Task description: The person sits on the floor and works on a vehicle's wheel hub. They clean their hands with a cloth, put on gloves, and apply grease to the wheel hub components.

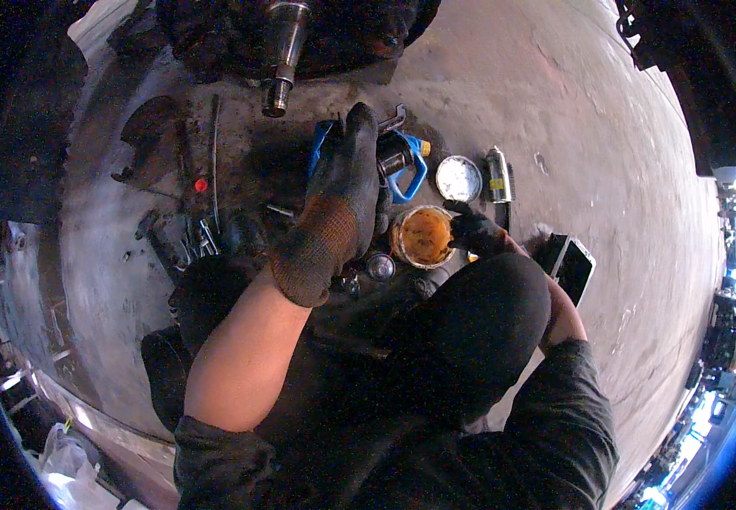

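We take the open tub (397, 238) as landmark; orange-brown grease (426, 232) inside. Right hand (475, 231), dark-gloved: at the tub's right rim; we cannot tell whether its fingers clamp it. Left hand (342, 187), gloved: beyond the tub, leftward, dark cylinder (396, 158) alongside; we cannot tell its grip. Beyond the tub, rightward: pale disc (459, 178).

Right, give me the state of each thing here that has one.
Tub: open, orange-brown substance inside
Round pale disc: lying flat, apart from the tub
Blue jug: yellow cap on, partly hidden
Metal shaft: end uncovered
Left hand: gloved, grip unclear
Right hand: gloved, at the tub's rim
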`<act>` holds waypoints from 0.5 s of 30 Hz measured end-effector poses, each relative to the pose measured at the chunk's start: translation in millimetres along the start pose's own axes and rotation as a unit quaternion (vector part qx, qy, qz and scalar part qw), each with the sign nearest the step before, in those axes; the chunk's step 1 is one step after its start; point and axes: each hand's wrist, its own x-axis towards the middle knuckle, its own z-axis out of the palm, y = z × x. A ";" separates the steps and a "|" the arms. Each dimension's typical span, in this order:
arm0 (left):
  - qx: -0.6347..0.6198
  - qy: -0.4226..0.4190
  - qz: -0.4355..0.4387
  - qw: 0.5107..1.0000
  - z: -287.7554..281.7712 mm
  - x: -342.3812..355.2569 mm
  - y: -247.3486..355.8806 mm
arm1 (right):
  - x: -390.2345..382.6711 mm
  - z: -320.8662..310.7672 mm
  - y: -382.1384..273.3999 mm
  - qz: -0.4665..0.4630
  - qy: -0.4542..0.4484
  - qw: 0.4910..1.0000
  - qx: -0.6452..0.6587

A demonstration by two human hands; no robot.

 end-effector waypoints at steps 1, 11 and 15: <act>0.000 -0.003 -0.001 1.000 0.0 1.9 -0.6 | -3.2 -2.8 -1.0 -0.015 -0.017 0.997 -0.068; -0.050 -0.154 0.091 0.983 -25.5 26.0 -16.2 | 23.8 -83.4 -79.5 0.042 0.040 0.989 0.135; -0.131 -0.168 0.072 0.974 -14.6 24.8 -13.0 | 37.0 -126.7 -110.3 0.156 0.043 0.969 0.184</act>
